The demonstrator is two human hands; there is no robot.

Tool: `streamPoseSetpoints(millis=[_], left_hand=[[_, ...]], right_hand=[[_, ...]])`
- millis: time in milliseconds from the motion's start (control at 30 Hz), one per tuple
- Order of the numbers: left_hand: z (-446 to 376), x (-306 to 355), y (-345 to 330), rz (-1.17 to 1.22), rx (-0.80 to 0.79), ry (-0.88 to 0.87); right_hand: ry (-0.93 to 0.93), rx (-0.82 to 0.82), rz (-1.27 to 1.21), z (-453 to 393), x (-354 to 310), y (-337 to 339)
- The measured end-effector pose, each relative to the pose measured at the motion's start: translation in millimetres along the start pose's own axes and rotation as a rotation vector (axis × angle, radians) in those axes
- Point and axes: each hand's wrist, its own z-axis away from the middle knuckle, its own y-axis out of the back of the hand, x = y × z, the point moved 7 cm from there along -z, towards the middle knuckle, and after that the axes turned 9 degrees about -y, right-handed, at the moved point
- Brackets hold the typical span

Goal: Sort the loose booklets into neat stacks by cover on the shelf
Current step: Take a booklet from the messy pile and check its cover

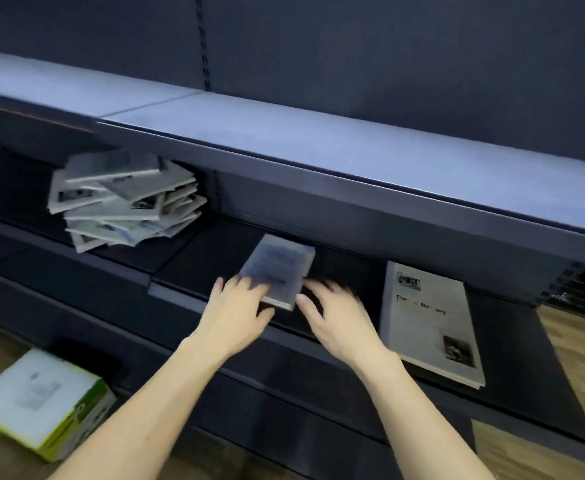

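Observation:
A small stack of grey-covered booklets (279, 266) lies on the dark middle shelf (197, 258). My left hand (239, 313) rests on its near left corner, fingers laid over the cover and thumb under the front edge. Just right of the stack, my right hand (336, 317) hovers with blurred, spread fingers, apart from it or barely touching. A messy pile of loose booklets (124, 199) sits further left on the same shelf. At the right lies a flat stack with a white cover (429, 323), printed with text and a small photo.
An upper shelf (318, 143) overhangs the middle one, leaving a low gap. Below on the wooden floor stands a white and green cardboard box (41, 400). The shelf's right end (561, 410) borders open wooden floor.

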Motion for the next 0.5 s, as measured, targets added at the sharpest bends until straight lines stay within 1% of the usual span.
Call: streamPoseSetpoints(millis=[200,367,500], left_hand=[[61,-104,32,0.099,0.098,0.118],[99,-182,47,0.192,0.204,0.197],[113,-235,51,0.234,0.239,0.259]], right_hand=[[0.053,0.011,-0.086,-10,-101,-39],[0.020,-0.070,-0.316,-14,-180,-95],[0.020,-0.088,-0.370,-25,-230,-123]])
